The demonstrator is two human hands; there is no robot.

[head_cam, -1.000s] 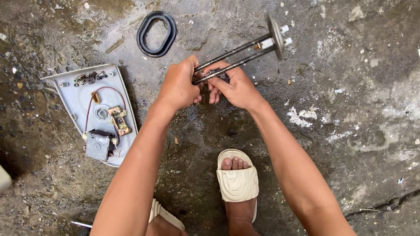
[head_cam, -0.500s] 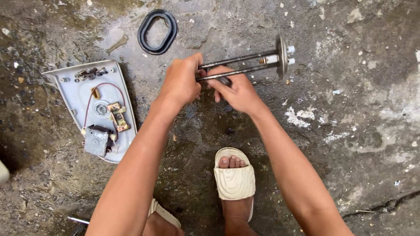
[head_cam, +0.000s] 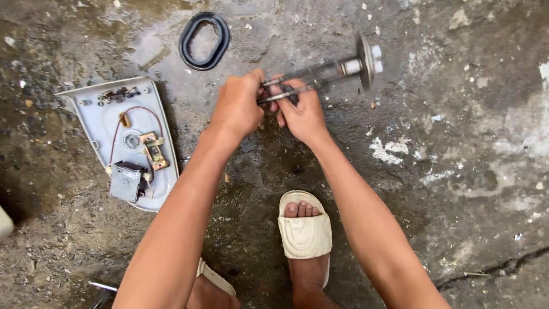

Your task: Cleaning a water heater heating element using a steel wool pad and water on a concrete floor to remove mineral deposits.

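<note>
Left hand (head_cam: 239, 109) closed on heating element (head_cam: 320, 74) rod ends | right hand (head_cam: 303, 111) clasps same rods; rod tips hidden | flange blurred, held above concrete floor (head_cam: 469, 171) | grey cover (head_cam: 123, 143), rubber gasket (head_cam: 204, 41) lie left, apart

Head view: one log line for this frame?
left hand: holds rod assembly | right hand: holds rods | gasket, cover: on floor

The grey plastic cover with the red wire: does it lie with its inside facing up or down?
Inside up: the grey plastic cover shows its red wire and small parts.
</note>
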